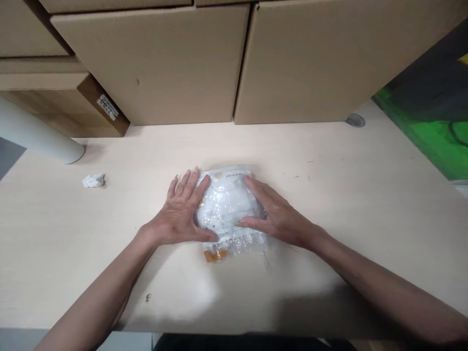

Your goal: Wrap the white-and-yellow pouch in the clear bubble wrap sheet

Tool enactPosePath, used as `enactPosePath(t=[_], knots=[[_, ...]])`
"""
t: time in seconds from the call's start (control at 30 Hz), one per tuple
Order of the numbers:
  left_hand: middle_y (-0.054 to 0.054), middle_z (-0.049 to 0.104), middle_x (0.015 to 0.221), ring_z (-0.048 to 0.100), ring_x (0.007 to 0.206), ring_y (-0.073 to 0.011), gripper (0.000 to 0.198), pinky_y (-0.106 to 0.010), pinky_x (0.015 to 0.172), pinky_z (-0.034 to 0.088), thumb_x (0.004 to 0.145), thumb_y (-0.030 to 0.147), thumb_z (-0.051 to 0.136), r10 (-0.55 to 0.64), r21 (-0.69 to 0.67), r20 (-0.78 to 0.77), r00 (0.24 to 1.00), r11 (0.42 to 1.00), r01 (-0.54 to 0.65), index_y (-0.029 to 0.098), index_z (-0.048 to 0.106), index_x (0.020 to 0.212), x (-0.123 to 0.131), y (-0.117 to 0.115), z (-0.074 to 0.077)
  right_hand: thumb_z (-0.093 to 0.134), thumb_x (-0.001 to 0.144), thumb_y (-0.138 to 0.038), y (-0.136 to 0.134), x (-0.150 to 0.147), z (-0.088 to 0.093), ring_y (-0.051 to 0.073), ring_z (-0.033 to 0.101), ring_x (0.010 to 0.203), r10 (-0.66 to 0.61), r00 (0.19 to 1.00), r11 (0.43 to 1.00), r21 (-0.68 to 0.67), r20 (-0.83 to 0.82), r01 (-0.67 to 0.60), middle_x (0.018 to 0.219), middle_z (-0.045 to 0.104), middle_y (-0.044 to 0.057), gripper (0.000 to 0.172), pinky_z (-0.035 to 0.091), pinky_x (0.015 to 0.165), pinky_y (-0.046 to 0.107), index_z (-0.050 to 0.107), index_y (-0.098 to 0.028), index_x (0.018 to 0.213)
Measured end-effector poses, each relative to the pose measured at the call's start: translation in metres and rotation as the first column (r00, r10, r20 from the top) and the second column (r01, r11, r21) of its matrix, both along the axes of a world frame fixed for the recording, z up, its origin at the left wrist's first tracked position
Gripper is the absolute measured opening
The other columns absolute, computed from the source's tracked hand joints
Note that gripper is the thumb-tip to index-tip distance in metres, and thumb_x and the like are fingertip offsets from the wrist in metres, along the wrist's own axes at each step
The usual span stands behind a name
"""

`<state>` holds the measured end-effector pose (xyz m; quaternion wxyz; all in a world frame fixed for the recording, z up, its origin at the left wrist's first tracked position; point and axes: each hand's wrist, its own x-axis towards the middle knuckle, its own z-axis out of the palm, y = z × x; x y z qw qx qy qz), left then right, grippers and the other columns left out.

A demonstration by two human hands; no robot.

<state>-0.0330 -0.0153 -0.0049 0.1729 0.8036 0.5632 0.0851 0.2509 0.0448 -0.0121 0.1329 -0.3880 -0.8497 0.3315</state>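
Observation:
A clear plastic bag (pixel 226 207) with something white inside lies flat in the middle of the pale table (pixel 329 204). An orange tab shows at its near edge. My left hand (pixel 181 212) rests on the bag's left side, fingers stretched out and lying flat, thumb along the near edge. My right hand (pixel 272 214) presses the bag's right side, fingers extended flat over it. Both hands touch the bag without gripping it.
Large cardboard boxes (pixel 157 63) stand along the table's far edge. A white cylinder (pixel 36 136) lies at the left, with a crumpled white scrap (pixel 94 181) near it. A round grommet (pixel 355 120) sits at the far right. Green floor (pixel 438 136) shows beyond the right edge.

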Motion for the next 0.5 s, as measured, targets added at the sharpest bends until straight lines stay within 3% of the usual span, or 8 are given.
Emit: enactPosePath(t=[0.17,0.23,0.33,0.4,0.5], knots=[[-0.015,-0.013,0.168,-0.007,0.153,-0.0442,0.134,-0.065,0.12,-0.003,0.064,0.079,0.072,0.037,-0.009,0.021,0.999,0.999,-0.037,0.03,-0.007,0.161,0.001,0.0,0.002,0.071,0.078,-0.066,0.006,0.001,-0.001,0.039,0.025,0.15,-0.003,0.997,0.997,-0.072,-0.082,-0.003,0.166,0.025,0.008,0.102,0.032,0.115,0.066,0.017,-0.039,0.16],[-0.015,-0.014,0.167,-0.008,0.153,-0.044,0.13,-0.067,0.119,-0.003,0.067,0.077,0.071,0.05,0.057,0.036,0.998,0.997,-0.052,0.032,-0.006,0.16,0.003,-0.003,0.004,0.07,0.08,-0.065,0.011,0.003,-0.002,0.037,0.026,0.151,-0.025,0.983,0.981,-0.194,-0.184,-0.011,0.166,0.025,0.009,0.1,0.033,0.115,0.063,0.017,-0.037,0.16],[-0.015,-0.011,0.168,-0.005,0.153,-0.0441,0.12,-0.069,0.118,-0.003,0.07,0.077,0.069,0.019,0.182,0.058,0.998,0.983,-0.029,0.033,0.004,0.16,0.016,-0.013,0.01,0.059,0.09,-0.06,0.019,0.008,-0.006,0.03,0.037,0.146,-0.208,0.904,0.899,-0.436,-0.374,0.027,0.162,0.034,0.014,0.085,0.04,0.114,0.054,0.02,-0.03,0.16],[-0.017,-0.005,0.168,-0.002,0.153,-0.0451,0.118,-0.069,0.117,-0.002,0.068,0.08,0.067,-0.034,0.224,0.051,0.998,0.974,0.022,0.03,0.012,0.16,0.03,-0.022,0.013,0.062,0.09,-0.055,0.022,0.008,-0.009,0.028,0.046,0.141,-0.322,0.829,0.843,-0.537,-0.458,0.03,0.157,0.043,0.015,0.076,0.042,0.113,0.049,0.035,-0.024,0.155],[-0.021,0.006,0.167,0.001,0.152,-0.0465,0.118,-0.07,0.117,0.0,0.07,0.08,0.066,-0.107,0.232,0.004,0.994,0.967,0.103,0.022,0.018,0.16,0.052,-0.034,0.01,0.07,0.084,-0.049,0.022,0.005,-0.012,0.027,0.056,0.131,-0.36,0.783,0.82,-0.572,-0.507,0.007,0.146,0.057,0.012,0.06,0.043,0.112,0.048,0.058,-0.022,0.137]])
